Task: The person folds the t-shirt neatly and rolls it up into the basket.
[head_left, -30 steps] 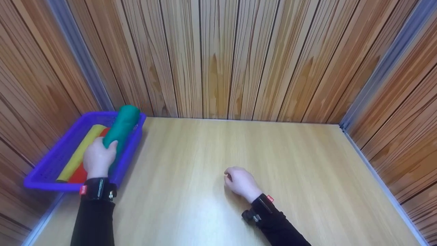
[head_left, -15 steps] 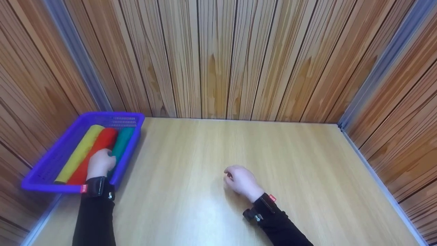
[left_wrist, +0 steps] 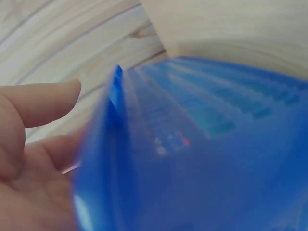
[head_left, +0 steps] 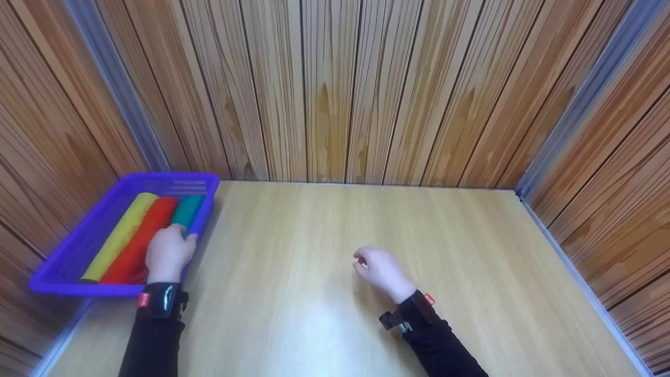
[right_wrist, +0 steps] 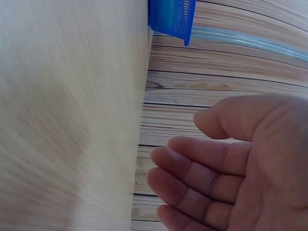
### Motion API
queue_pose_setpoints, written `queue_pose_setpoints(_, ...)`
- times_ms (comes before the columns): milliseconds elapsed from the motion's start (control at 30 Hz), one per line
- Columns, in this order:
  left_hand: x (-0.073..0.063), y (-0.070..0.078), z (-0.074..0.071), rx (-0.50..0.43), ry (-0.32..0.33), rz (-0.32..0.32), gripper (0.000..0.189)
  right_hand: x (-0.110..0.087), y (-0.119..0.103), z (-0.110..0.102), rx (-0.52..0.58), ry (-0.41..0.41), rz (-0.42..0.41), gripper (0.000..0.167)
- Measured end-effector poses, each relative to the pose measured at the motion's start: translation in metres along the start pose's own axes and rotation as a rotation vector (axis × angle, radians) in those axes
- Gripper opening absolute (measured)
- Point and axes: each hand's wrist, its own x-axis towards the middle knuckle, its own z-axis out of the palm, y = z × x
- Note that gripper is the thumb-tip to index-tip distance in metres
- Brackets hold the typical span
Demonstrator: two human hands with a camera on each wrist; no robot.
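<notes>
In the head view a purple basket (head_left: 63,285) stands at the left and bears three soft-looking rolls side by side. A yellow roll (head_left: 121,235) lies on the left, a red roll (head_left: 149,230) in the middle and a green roll (head_left: 188,208) along the right wall. My left hand (head_left: 170,251) is over the near end of the green roll, hiding part of it, by the right rim. The left wrist view has its thumb (left_wrist: 50,101) extended beside the basket wall (left_wrist: 207,178), nothing between thumb and fingers. Loosely curled, my right hand (head_left: 383,269) holds nothing above the table.
The wooden table (head_left: 293,251) stretches to the right of the basket. Plank-patterned walls (head_left: 335,94) enclose it at the back and both sides, with grey strips (head_left: 562,104) in the corners.
The green roll, earlier gripped by my left hand with its far end raised, now lies down in the basket. My left hand has let go and moved right; my right hand shifted slightly right.
</notes>
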Motion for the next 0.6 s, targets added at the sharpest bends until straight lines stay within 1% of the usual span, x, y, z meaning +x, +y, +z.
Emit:
queue_pose_setpoints(200, -0.009, 0.017, 0.021, 0.019, 0.228, 0.100, 0.035, -0.003, 0.005, -0.005, -0.019, 0.015, 0.049, 0.016)
queue_pose_setpoints(300, -0.012, 0.025, 0.031, 0.016, 0.316, 0.142, 0.031, -0.004, 0.008, -0.006, -0.027, 0.021, 0.069, 0.016)
queue_pose_setpoints(367, -0.014, 0.029, 0.038, 0.010, 0.343, 0.171, 0.029, -0.005, 0.011, -0.008, -0.035, 0.028, 0.082, 0.017)
queue_pose_setpoints(433, -0.015, 0.033, 0.045, 0.000, 0.357, 0.199, 0.028, -0.006, 0.014, -0.008, -0.054, 0.046, 0.092, 0.017)
queue_pose_setpoints(600, -0.019, 0.040, 0.063, -0.006, 0.368, 0.255, 0.022, -0.011, 0.022, -0.013, -0.109, 0.088, 0.116, 0.016)
